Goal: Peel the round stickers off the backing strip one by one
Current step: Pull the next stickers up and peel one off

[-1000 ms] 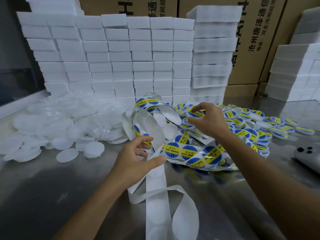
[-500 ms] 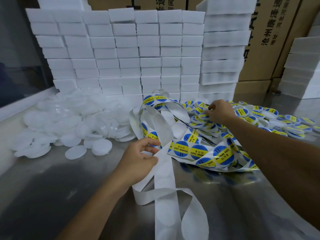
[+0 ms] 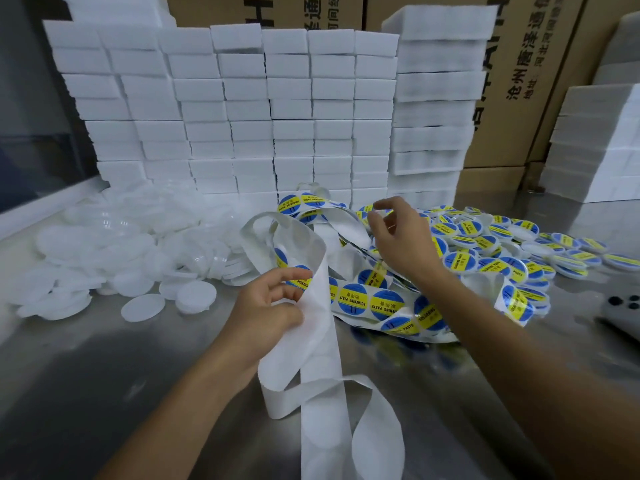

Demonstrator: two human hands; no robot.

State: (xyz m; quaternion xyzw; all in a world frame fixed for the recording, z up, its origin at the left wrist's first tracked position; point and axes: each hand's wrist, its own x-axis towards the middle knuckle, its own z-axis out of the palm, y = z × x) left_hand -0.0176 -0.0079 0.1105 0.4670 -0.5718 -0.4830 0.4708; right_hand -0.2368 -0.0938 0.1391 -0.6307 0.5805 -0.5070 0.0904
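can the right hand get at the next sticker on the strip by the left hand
Probably yes: the right hand hovers holding nothing, and the sticker faces up on the strip beside the left hand, with nothing over it.

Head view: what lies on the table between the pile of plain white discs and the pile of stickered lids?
In the head view, the looped backing strip with its blue-yellow stickers lies between the white discs and the stickered lids; both hands work there.

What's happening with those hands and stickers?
Left hand pinching backing strip. Right hand hovering over stickers, fingers curled. Nothing blocking.
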